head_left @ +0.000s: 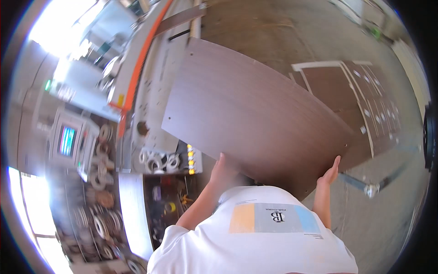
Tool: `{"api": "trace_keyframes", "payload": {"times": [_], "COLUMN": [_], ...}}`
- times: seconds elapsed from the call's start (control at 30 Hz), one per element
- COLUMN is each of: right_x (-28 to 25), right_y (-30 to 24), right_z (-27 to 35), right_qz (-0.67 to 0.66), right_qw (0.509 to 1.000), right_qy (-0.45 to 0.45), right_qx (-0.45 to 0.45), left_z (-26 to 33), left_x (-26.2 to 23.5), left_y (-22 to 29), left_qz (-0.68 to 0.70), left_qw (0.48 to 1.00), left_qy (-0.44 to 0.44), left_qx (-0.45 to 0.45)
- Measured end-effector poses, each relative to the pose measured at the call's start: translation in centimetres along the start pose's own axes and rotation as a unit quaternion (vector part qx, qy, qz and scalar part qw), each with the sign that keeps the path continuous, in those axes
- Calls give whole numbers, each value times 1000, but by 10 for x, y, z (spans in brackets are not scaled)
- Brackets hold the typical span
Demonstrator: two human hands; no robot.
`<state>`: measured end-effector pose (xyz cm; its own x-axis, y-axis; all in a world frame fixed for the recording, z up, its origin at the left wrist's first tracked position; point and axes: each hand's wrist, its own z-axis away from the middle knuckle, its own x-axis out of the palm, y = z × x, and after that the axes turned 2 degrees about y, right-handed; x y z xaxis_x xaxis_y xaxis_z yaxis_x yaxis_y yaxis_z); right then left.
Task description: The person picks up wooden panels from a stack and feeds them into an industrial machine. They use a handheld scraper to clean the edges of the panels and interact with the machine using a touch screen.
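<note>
I hold a large dark brown wood-grain panel (255, 114) with small drilled holes, flat in front of my chest. My left hand (223, 168) grips its near edge on the left. On the right, my right hand (331, 171) presses against the near corner, fingers pointing up along the edge. The panel's far end reaches over a long grey machine bed (157, 77). My white T-shirt with a coloured printed patch (269, 218) fills the lower middle of the view.
A machine with an orange stripe (137, 68), a lit screen (66, 139) and yellow buttons (190, 160) stands at the left, with rolls of edge tape (102, 182) below. More brown panels (360, 100) are stacked on the concrete floor at the right, near a metal bar (372, 187).
</note>
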<state>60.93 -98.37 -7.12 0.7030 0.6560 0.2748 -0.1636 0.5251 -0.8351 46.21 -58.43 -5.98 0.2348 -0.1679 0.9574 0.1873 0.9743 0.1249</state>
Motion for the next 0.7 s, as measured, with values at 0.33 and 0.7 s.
{"api": "trace_keyframes", "payload": {"times": [0.33,0.7], "right_x": [117,242], "right_y": [138,306], "right_z": [57,181], "right_qz": [251,320], "right_qw": [956,908], "right_qy": [-100,-215], "right_qx": [116,164], "left_z": [152,256], "left_x": [-78,-122], "left_y": [39,181], "left_qz": [-111,-344], "left_qw": [858,768], "left_qy": [451,440], "left_qx": [220,313]}}
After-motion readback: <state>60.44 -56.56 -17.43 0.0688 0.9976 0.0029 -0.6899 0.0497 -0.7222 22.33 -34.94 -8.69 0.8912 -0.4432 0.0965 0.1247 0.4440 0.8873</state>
